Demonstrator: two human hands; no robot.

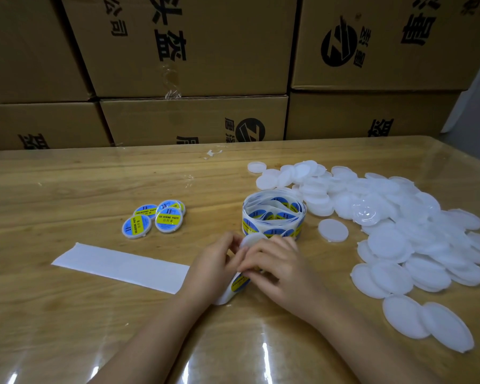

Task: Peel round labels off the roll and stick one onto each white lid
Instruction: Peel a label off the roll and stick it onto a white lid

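Observation:
A loose roll of round blue-and-yellow labels (273, 216) stands at the table's middle. Its white backing strip (122, 266) trails left, bare of labels. My left hand (215, 266) holds a white lid (251, 241) just in front of the roll. My right hand (277, 268) pinches at a label (240, 282) on the strip below the lid; whether the label is free of the backing is hidden by the fingers. Several labelled lids (155, 218) lie in a cluster to the left. A big pile of plain white lids (394, 225) covers the right side.
One single plain lid (333, 230) lies between the roll and the pile. Stacked cardboard boxes (194, 79) form a wall along the table's far edge. The wooden table (67, 189) has a glossy clear cover. A scrap of clear tape (212, 153) lies near the back.

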